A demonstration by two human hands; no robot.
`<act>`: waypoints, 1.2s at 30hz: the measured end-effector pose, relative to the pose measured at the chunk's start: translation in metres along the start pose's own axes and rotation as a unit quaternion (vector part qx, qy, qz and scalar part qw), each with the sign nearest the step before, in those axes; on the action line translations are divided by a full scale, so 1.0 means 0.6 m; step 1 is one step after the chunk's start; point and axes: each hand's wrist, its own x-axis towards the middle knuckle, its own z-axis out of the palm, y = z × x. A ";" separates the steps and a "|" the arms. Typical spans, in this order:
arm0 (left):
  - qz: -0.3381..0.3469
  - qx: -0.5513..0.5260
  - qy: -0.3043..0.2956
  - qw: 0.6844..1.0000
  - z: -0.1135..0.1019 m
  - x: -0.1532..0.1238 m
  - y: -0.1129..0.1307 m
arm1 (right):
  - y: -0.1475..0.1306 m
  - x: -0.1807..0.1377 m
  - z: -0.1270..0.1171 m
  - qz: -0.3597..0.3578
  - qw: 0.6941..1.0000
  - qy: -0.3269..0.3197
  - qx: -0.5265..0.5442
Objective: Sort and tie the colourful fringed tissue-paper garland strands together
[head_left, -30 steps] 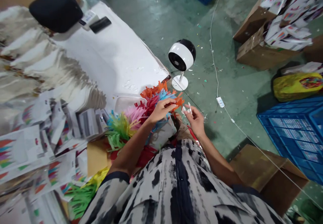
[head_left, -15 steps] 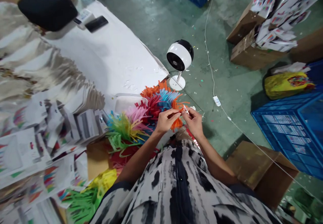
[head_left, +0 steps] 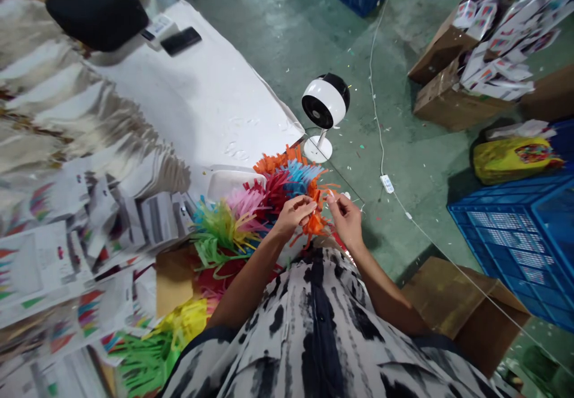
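Observation:
Close in front of my body, both hands are raised at an orange fringed paper tassel (head_left: 316, 222). My left hand (head_left: 293, 216) is closed in a pinch, fingertips at the tassel's left side; what lies between them is too small to make out. My right hand (head_left: 346, 220) pinches on the other side, a small white piece (head_left: 330, 193) showing at its fingertips. A small gap separates the two hands. Behind and left of them lies a bunch of fringed tissue in red (head_left: 277, 186), light blue (head_left: 301, 175), pink (head_left: 246, 201) and green (head_left: 210, 248).
A white fan (head_left: 325, 102) stands beyond my hands. The white-covered table (head_left: 215, 93) on the left bears a phone (head_left: 180, 41) and stacked printed packages (head_left: 40, 260). Right are a blue crate (head_left: 515, 224), an open carton (head_left: 448, 296) and a power cable (head_left: 376, 117) across the floor.
My hands have drawn slightly apart, and more of the orange tassel shows between them. The whole view has shifted a little.

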 end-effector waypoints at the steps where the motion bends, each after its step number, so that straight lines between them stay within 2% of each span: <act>1: -0.005 -0.005 -0.001 1.000 0.000 0.002 0.000 | -0.004 -0.004 -0.006 -0.009 1.000 -0.001 -0.003; 6: -0.024 -0.031 -0.008 0.999 0.005 0.013 -0.012 | -0.006 -0.029 -0.034 -0.069 0.994 -0.081 -0.020; 12: -0.037 -0.048 -0.020 0.998 0.013 0.018 -0.021 | 0.022 -0.045 -0.059 -0.058 0.989 -0.122 -0.057; 17: -0.050 -0.053 -0.021 0.997 0.024 0.019 -0.022 | 0.024 -0.057 -0.075 -0.052 0.987 -0.143 -0.052; 26: -0.048 -0.058 -0.036 0.997 0.031 0.016 -0.021 | 0.036 -0.063 -0.089 0.006 0.996 -0.087 -0.024; 36: -0.021 -0.032 -0.034 0.999 0.025 0.016 -0.019 | 0.054 -0.064 -0.089 0.009 0.998 -0.052 -0.038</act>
